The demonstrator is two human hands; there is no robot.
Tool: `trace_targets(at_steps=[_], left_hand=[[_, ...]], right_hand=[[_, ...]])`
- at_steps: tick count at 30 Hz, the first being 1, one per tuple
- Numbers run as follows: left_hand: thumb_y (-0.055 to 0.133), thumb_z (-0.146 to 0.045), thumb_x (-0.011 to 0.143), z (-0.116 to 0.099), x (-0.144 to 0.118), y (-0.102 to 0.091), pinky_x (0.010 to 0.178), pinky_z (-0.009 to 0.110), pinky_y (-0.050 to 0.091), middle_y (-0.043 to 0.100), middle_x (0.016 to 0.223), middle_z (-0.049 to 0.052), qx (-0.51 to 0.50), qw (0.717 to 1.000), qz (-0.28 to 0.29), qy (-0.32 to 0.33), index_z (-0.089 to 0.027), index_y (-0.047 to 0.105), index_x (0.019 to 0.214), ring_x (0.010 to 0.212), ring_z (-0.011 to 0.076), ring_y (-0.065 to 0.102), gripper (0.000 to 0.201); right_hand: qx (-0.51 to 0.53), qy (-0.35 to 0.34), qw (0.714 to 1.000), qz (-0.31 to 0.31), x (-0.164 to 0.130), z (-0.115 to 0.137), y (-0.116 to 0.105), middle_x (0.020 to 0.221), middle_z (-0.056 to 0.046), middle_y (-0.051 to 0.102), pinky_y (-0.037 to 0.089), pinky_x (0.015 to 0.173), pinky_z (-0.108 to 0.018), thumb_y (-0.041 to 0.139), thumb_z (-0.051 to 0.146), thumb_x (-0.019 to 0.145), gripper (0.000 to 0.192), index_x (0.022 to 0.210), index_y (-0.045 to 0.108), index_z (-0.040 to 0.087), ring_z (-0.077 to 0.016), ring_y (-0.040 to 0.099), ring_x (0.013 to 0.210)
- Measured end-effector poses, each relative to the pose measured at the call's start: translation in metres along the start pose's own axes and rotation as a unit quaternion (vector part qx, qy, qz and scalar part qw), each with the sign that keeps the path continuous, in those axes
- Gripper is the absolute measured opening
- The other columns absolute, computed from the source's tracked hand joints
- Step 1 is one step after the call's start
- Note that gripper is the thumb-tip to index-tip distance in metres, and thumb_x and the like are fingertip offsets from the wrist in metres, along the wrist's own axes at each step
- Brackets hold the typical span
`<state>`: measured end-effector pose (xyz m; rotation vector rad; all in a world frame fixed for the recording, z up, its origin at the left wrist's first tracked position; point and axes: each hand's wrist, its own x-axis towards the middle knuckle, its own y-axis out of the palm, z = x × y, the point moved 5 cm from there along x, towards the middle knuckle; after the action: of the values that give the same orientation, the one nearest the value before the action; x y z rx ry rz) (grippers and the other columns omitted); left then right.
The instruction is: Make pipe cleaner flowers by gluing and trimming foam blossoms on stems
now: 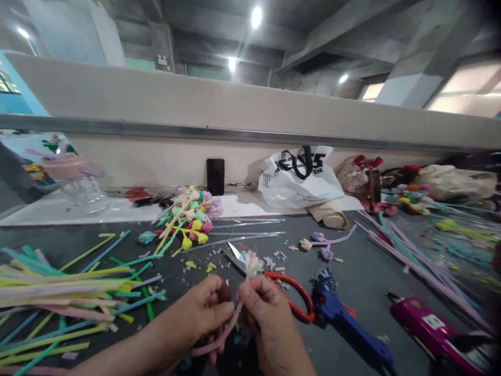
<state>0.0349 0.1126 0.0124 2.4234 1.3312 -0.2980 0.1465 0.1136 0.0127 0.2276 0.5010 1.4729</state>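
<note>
A pink pipe cleaner is pinched between both hands above the dark table; the left hand is closed around its lower stretch, while the right hand is closed on the stem just below a small pastel flower head; the stem rises out of the right fingers and the tuft stands just above them, with the tail curving down under the left palm; for the shaping to go well, the stem is best held tight close to the tuft, so that the twist is kept small and the head is not crushed; red-handled scissors lie just behind the right hand, a blue glue gun beside them, loose stems to the left
</note>
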Motion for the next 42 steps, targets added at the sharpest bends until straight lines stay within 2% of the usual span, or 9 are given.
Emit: trace_targets(at_steps=[5,9,16,20,23,29,32,36,42], left_hand=[[0.059,-0.057,0.066,0.008,-0.002,0.015,0.028,0.012,0.017,0.046,0.046,-0.01,0.034,0.999,0.036,-0.012,-0.019,0.038,0.069,0.028,0.0004,0.03,0.043],[0.062,-0.054,0.065,0.008,-0.003,0.022,0.038,0.013,0.034,0.053,0.057,-0.005,0.07,0.995,0.065,0.007,-0.017,0.043,0.074,0.041,0.0029,0.046,0.042],[0.057,-0.054,0.069,0.01,0.002,0.011,0.026,0.013,0.027,0.053,0.05,-0.008,0.019,1.0,0.008,0.024,-0.02,0.038,0.077,0.027,0.0039,0.041,0.04],[0.06,-0.048,0.071,0.001,-0.008,0.01,0.026,0.012,0.016,0.05,0.051,-0.009,-0.05,0.999,0.012,-0.008,-0.019,0.04,0.074,0.026,0.0001,0.031,0.035],[0.058,-0.043,0.075,-0.008,-0.014,0.012,0.029,0.015,0.013,0.049,0.054,-0.008,-0.101,0.994,0.028,-0.012,-0.018,0.041,0.071,0.028,-0.0006,0.03,0.03],[0.059,-0.037,0.076,-0.01,-0.015,0.012,0.031,0.017,0.011,0.049,0.053,-0.006,-0.123,0.991,0.046,-0.012,-0.017,0.043,0.07,0.029,-0.0008,0.03,0.027],[0.058,-0.036,0.077,-0.008,-0.013,0.01,0.031,0.017,0.01,0.049,0.053,-0.006,-0.127,0.99,0.054,-0.007,-0.017,0.043,0.071,0.029,-0.0006,0.029,0.025],[0.059,-0.036,0.077,-0.006,-0.012,0.011,0.031,0.017,0.01,0.049,0.054,-0.006,-0.124,0.99,0.071,-0.01,-0.018,0.043,0.071,0.029,-0.0008,0.028,0.024],[0.062,-0.036,0.074,-0.006,-0.016,0.016,0.031,0.016,0.014,0.048,0.053,-0.007,-0.106,0.99,0.085,-0.028,-0.018,0.044,0.071,0.029,-0.001,0.026,0.026]], right_hand=[[0.009,-0.055,0.996,-0.067,0.001,0.012,-0.01,0.046,0.009,0.04,0.023,0.041,-0.016,0.075,0.036,0.059,0.035,0.056,0.046,0.016,-0.0037,0.029,0.042],[-0.074,-0.081,0.99,-0.093,0.003,0.011,-0.013,0.047,0.008,0.042,0.026,0.043,-0.018,0.074,0.035,0.058,0.031,0.056,0.05,0.016,-0.0057,0.034,0.044],[-0.079,-0.065,0.995,0.001,0.001,0.01,0.002,0.049,0.005,0.05,0.033,0.049,-0.02,0.075,0.035,0.058,0.03,0.056,0.053,0.015,-0.0084,0.042,0.048],[0.035,-0.018,0.996,0.075,-0.004,0.017,0.014,0.071,0.0,0.061,0.039,0.06,-0.023,0.073,0.032,0.063,0.025,0.079,0.061,0.017,-0.0119,0.052,0.062],[0.104,0.021,0.992,0.068,-0.006,0.02,0.015,0.084,-0.004,0.064,0.041,0.069,-0.026,0.068,0.032,0.069,0.026,0.09,0.061,0.018,-0.0145,0.056,0.07],[0.023,0.032,0.996,0.076,0.002,0.021,0.005,0.07,-0.005,0.065,0.039,0.062,-0.024,0.059,0.042,0.074,0.031,0.059,0.061,0.016,-0.015,0.056,0.063],[-0.019,0.007,0.999,0.027,0.009,0.021,-0.007,0.061,-0.001,0.061,0.039,0.06,-0.023,0.062,0.04,0.074,0.031,0.054,0.058,0.016,-0.0125,0.054,0.056],[0.062,0.003,0.997,0.041,0.01,0.024,-0.003,0.07,-0.001,0.063,0.043,0.065,-0.024,0.067,0.031,0.072,0.015,0.073,0.062,0.017,-0.0125,0.058,0.062],[0.095,0.09,0.987,0.095,-0.001,0.03,0.007,0.085,-0.011,0.069,0.047,0.073,-0.026,0.067,0.021,0.069,0.022,0.089,0.064,0.011,-0.0186,0.066,0.077]])
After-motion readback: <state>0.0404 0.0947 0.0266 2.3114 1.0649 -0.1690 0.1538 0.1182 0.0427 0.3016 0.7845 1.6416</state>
